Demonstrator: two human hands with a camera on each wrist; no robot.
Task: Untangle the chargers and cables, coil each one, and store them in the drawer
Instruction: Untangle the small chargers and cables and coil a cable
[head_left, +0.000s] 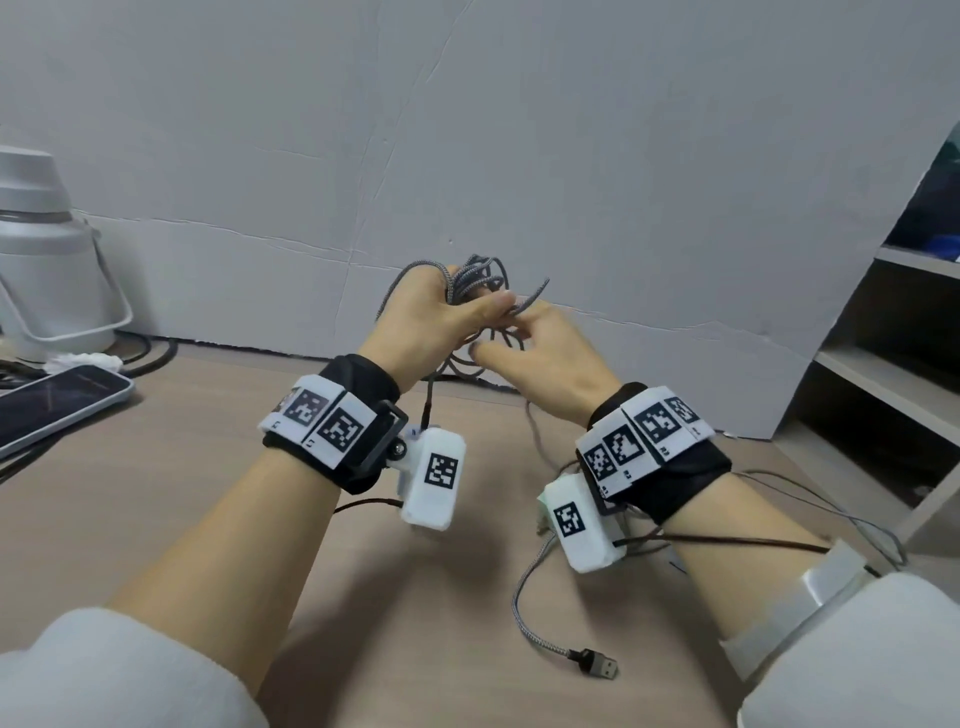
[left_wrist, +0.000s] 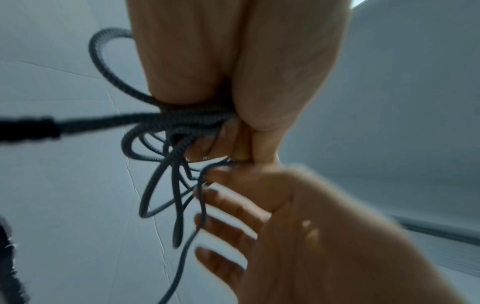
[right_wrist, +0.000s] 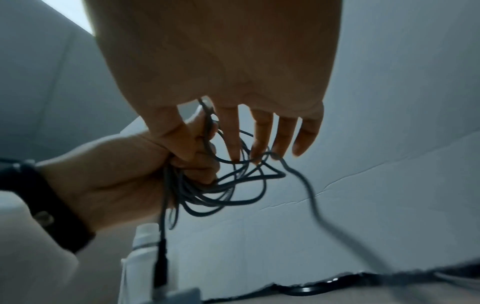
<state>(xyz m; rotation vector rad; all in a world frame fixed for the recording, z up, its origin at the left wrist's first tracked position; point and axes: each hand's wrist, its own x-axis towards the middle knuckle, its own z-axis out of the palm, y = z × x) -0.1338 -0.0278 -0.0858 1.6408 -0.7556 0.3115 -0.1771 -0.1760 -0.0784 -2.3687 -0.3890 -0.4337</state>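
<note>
Head view alone shows the USB plug (head_left: 602, 666); left hand (head_left: 441, 312) clutches the cable bundle (head_left: 475, 278), right hand (head_left: 545, 358) fingers spread, perhaps touching loops.

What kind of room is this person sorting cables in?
Probably a home desk or small workspace, though I can't be sure. A wooden tabletop holds a smartphone and a white jug, open shelves stand to the right, and a plain wall runs behind.

Head view looks down; wrist views close, upward; all share cable bundle (head_left: 475, 283).
</note>
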